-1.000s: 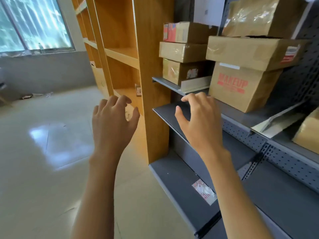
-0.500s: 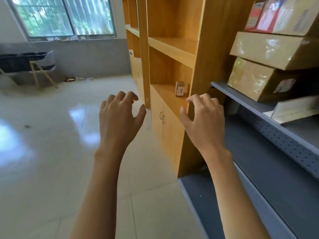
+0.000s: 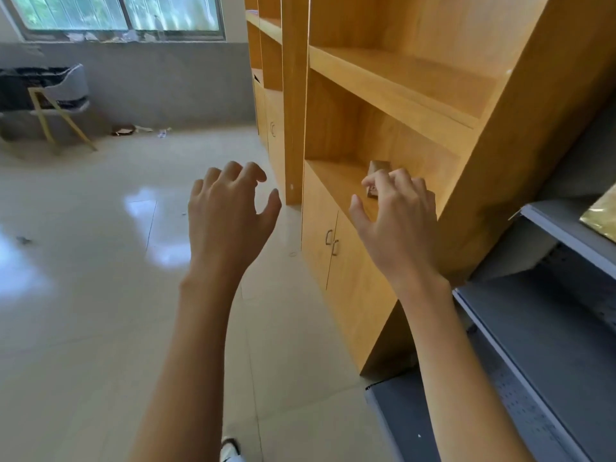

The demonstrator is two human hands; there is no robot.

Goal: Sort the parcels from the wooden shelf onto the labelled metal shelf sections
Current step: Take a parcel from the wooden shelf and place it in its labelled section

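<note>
A small brown cardboard parcel (image 3: 378,168) is seen standing on the lower open shelf of the tall orange-brown wooden shelf unit (image 3: 416,95), above a pair of cupboard doors with small metal handles (image 3: 331,242). The parcel is partly hidden by the right hand (image 3: 395,211), which is held in front of it with the fingers spread and loosely curled; whether the fingertips touch the parcel cannot be told, and nothing is seen to be gripped. The left hand (image 3: 230,208) is raised over the floor, well apart from the shelf unit, with fingers apart and loosely bent and nothing held. To the right, the grey metal shelf (image 3: 546,321) is seen just beside the wooden unit, with a shiny taped parcel's corner (image 3: 601,215) lying on its upper level at the frame edge. Pale glossy floor tiles (image 3: 83,295) are seen below, and a grey chair with yellow legs (image 3: 61,101) is placed by the far wall under a window (image 3: 120,11).
</note>
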